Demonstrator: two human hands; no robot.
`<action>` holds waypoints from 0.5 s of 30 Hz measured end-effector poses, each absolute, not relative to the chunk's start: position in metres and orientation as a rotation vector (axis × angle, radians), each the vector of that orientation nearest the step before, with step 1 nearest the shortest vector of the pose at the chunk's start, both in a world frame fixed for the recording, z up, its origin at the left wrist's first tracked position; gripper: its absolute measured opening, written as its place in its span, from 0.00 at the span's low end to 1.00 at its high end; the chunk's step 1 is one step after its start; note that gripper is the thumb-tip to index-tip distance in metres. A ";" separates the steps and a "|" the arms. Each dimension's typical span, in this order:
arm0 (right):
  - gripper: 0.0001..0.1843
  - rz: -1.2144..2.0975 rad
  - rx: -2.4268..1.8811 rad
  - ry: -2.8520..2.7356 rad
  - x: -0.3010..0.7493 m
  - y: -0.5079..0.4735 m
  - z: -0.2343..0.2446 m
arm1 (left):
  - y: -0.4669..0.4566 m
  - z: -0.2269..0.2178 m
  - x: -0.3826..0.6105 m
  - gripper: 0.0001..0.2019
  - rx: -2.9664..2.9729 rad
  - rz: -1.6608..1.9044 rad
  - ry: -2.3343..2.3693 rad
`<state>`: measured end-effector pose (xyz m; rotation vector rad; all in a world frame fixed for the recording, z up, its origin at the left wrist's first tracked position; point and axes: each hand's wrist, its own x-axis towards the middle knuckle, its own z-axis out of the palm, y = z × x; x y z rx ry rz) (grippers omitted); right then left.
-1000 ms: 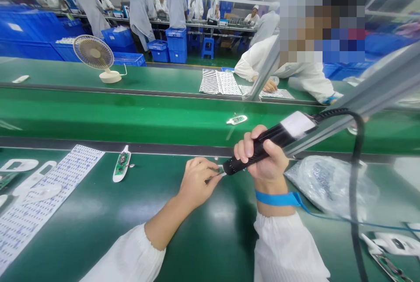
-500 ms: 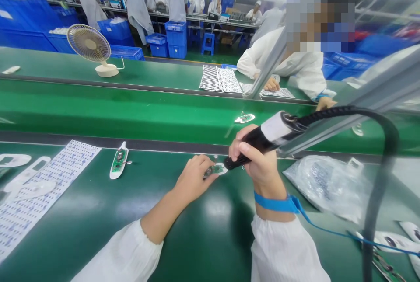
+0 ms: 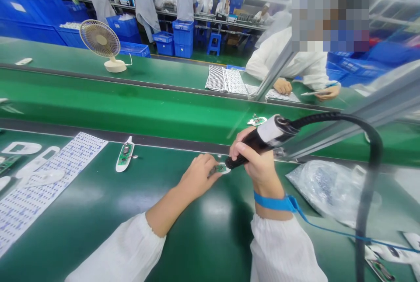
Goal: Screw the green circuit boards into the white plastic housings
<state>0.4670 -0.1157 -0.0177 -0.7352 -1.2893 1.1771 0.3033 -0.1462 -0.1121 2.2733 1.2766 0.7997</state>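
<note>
My left hand [image 3: 198, 176] has its fingers closed around a small white casing with a green circuit board [image 3: 223, 168], pressing it down on the green table. Part of that piece is hidden by the fingers. In my right hand [image 3: 259, 159] is a black electric screwdriver [image 3: 254, 143], held at a slant with a thick cable leaving its rear end. Its nose is down at the right end of the casing; the bit cannot be made out. To the left lies a second white casing with a board [image 3: 125, 155], a small round part on wires beside it.
A printed label sheet [image 3: 55, 181] and white casing halves [image 3: 22, 147] lie at left. A plastic bag [image 3: 328, 190] and more casing parts [image 3: 390, 251] are at right. Beyond the green conveyor [image 3: 147, 107] stand a fan [image 3: 100, 41] and a co-worker [image 3: 272, 54]. A metal post [image 3: 354, 102] slants past.
The view has shifted slightly, while both hands keep their hold on casing and screwdriver. Across the conveyor, the co-worker's hand now shows a thin flat piece in it.
</note>
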 end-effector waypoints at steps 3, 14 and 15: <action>0.10 1.184 -0.808 -1.338 0.467 -0.116 -0.017 | -0.146 -0.112 0.304 0.04 2.277 0.799 1.273; 0.09 1.226 -0.798 -1.420 0.476 -0.111 -0.023 | -0.148 -0.111 0.305 0.04 2.270 0.791 1.294; 0.10 1.226 -0.800 -1.421 0.475 -0.111 -0.023 | -0.147 -0.111 0.305 0.05 2.271 0.796 1.291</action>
